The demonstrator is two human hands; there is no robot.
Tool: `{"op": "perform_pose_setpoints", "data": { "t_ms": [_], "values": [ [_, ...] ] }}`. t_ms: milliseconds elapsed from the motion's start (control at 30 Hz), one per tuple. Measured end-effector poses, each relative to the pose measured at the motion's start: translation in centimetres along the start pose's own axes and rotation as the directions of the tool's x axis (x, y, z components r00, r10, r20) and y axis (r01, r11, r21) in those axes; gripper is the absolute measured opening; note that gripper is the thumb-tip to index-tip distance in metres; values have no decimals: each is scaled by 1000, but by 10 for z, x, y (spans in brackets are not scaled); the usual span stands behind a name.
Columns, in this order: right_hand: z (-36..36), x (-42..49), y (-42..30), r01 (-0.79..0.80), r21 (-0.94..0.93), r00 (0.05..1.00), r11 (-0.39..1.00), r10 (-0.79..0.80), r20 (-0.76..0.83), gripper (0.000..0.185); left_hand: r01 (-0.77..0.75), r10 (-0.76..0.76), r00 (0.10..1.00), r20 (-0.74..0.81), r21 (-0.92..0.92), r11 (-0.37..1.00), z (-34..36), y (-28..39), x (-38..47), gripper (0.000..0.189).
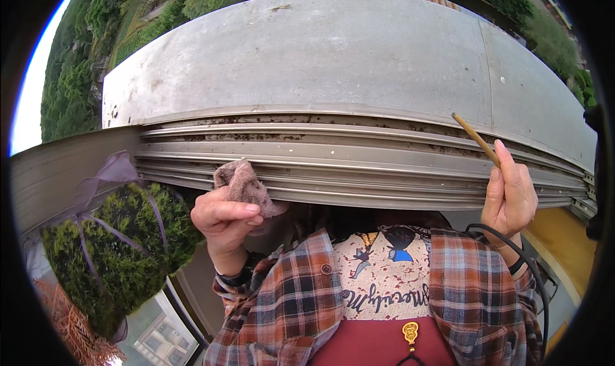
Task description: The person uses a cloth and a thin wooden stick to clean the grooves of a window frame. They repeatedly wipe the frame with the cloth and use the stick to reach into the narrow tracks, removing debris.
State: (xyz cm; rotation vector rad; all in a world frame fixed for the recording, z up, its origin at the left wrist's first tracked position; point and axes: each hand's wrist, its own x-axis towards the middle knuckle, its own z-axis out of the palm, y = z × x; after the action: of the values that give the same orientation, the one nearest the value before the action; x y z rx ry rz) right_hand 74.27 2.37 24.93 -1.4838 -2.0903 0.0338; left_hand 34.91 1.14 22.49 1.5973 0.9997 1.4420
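A crumpled mauve cloth (245, 185) is pinched in my left hand (223, 219), just over the near rails of a metal sliding-window track (355, 160). My right hand (510, 193) grips one end of a thin wooden stick (475, 137) between thumb and fingers. The stick slants up and left, and its free tip appears over the outer edge of the track; contact cannot be told. Dark dirt (192, 137) lines the track's outer grooves, thickest toward the left.
Beyond the track lies a wide grey metal ledge (312, 53), with trees outside. At left stand a window-frame post (77, 147) and artificial greenery (125, 241) with purple ribbon. A black cable (540, 279) hangs by my right wrist.
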Motion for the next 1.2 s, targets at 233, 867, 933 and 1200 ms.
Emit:
{"op": "perform_pose_setpoints", "data": {
  "t_ms": [233,867,933,1200],
  "values": [
    [-58,37,121,19,-84,1000,996,-20,-15,34,144,-141,981,-130,14,989,142,-27,92,26],
    [-80,-30,75,-6,-5,986,1000,5,-165,35,8,191,970,-151,804,595,117,-14,94,22],
    [-78,-30,78,-35,-17,990,999,32,-140,34,-60,219,971,-99,782,620,122,-15,92,21],
    [-69,-37,93,-38,2,988,999,38,-150,29,90,-86,996,38,-101,991,170,0,71,29]
  ]
}}
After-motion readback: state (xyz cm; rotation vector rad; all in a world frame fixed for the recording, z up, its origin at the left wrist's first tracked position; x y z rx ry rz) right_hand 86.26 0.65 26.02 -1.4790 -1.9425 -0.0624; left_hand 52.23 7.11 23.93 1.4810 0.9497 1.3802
